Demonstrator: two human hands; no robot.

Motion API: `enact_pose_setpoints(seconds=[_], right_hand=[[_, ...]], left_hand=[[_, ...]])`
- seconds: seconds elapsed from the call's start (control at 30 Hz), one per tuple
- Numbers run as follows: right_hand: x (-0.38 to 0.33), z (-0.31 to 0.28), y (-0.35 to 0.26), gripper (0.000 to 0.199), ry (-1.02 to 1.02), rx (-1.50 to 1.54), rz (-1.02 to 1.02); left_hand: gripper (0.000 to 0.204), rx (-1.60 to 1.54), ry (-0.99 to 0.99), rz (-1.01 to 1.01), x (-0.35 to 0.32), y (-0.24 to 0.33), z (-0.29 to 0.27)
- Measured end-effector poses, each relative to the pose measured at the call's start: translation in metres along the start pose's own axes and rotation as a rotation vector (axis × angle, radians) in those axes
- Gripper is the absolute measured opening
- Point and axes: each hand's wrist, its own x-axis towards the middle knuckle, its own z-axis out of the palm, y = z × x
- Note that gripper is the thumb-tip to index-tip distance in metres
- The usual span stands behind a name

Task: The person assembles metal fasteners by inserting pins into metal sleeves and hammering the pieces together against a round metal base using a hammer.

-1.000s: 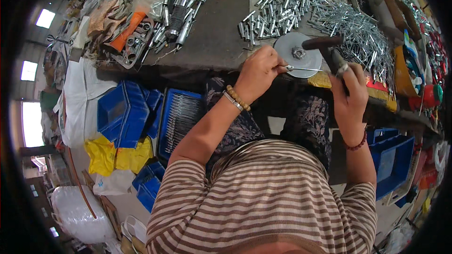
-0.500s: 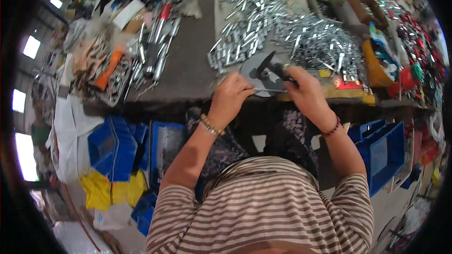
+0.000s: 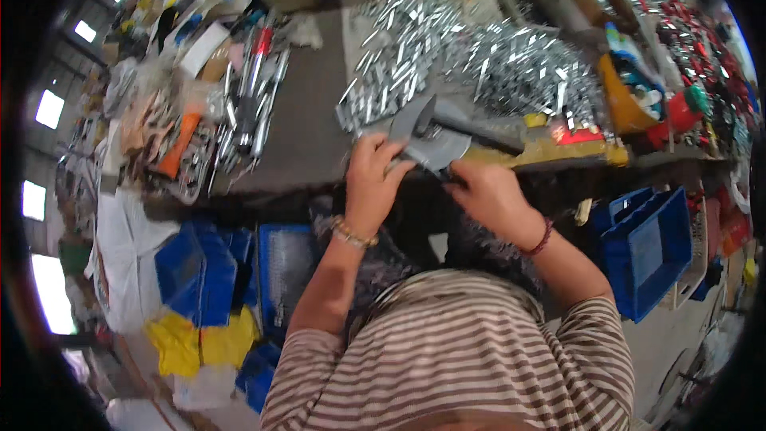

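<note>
My left hand [image 3: 373,175], with a beaded bracelet, is closed at the front edge of the workbench, its thumb and fingers pinching one end of a thin metal strip [image 3: 424,164]. My right hand [image 3: 496,201] is curled at the strip's other end, lower and to the right; its fingertips are partly hidden and blurred. Just beyond both hands, a round grey metal plate [image 3: 405,121] rests on the bench. A hammer [image 3: 487,136] lies across this plate, its dark handle pointing right and no hand on it.
Shiny metal strips [image 3: 407,56] are heaped behind the plate, with another pile [image 3: 527,68] to the right. Metal tubes [image 3: 251,104] and an orange-handled tool [image 3: 179,144] lie left. A yellow container [image 3: 622,96] stands right. Blue crates [image 3: 650,255] sit below the bench.
My right hand has let go of the hammer, which now lies on the plate, and has come down to the strip. The left hand has shifted slightly left and nearer me.
</note>
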Motion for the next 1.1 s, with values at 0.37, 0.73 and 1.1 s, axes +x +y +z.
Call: enact_pose_setpoints(seconds=[0.37, 0.73, 1.1], right_hand=[[-0.015, 0.023, -0.012, 0.018, -0.152, 0.746, 0.388], [-0.028, 0.067, -0.041, 0.032, -0.277, 0.849, 0.360], [-0.025, 0.084, -0.037, 0.034, -0.546, 0.767, 0.373]], left_hand=[[0.050, -0.858, -0.045, -0.724, -0.033, 0.023, 0.025], [0.055, -0.822, 0.183, -0.759, -0.087, -0.008, -0.038], [0.047, -0.105, 0.719, -1.420, -0.361, -0.120, -0.174]])
